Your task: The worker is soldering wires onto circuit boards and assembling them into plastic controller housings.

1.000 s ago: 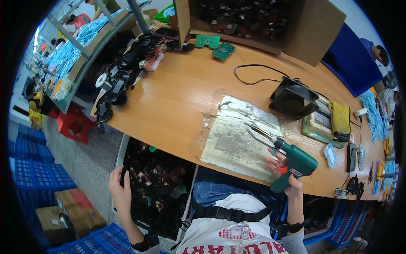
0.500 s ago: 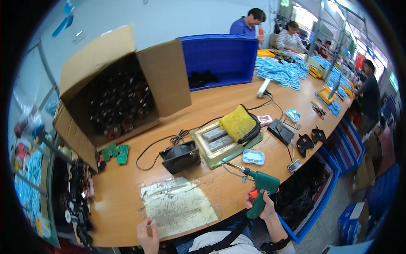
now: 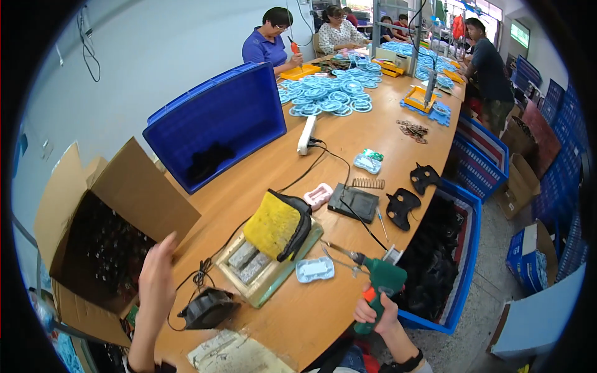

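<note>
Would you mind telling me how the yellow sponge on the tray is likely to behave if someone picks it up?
The yellow sponge looks porous and bulges, so it is probably soft, light and squashy. It leans on a black holder over the tray, so lifting it may shift the holder. Neither the left hand nor the right hand touches it.

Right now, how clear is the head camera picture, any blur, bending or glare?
Head view: strong fisheye, the wooden table edge bows and black corners frame the picture; the raised left hand looks slightly motion-blurred; the right hand on the green power screwdriver is sharp; lighting is even, with bright windows blown out far back.
</note>
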Demonstrator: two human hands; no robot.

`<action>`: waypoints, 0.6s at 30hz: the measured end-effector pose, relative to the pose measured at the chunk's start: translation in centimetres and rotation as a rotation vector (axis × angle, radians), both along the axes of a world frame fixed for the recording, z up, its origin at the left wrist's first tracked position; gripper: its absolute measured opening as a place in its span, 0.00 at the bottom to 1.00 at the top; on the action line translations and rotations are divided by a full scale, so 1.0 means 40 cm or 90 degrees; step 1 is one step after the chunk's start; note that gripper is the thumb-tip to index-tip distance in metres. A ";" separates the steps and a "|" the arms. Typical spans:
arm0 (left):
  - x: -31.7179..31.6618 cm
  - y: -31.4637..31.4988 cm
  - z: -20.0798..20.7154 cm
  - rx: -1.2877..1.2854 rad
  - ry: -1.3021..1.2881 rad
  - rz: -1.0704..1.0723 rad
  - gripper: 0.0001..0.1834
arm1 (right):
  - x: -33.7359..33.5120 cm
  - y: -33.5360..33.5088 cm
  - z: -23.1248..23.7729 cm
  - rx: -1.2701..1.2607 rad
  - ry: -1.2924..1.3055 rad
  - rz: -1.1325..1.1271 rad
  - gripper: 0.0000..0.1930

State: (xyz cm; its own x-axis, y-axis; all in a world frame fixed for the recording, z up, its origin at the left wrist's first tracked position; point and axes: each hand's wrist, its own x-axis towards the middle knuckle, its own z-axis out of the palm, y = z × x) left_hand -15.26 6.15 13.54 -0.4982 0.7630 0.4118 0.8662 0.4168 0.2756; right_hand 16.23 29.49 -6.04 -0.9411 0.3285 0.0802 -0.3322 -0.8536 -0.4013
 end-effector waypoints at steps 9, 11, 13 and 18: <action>-0.673 0.415 -0.344 -0.430 0.192 0.191 0.45 | 0.011 0.066 -0.054 0.011 -0.057 -0.024 0.32; -0.730 0.469 -0.359 -0.461 0.165 0.233 0.48 | -0.015 0.097 -0.061 0.043 -0.074 -0.027 0.32; -0.769 0.530 -0.378 -0.329 0.103 0.201 0.53 | -0.035 0.120 -0.078 0.067 -0.095 -0.024 0.32; -0.843 0.642 -0.392 -0.425 0.039 0.301 0.54 | -0.029 0.158 -0.098 0.122 -0.158 -0.022 0.31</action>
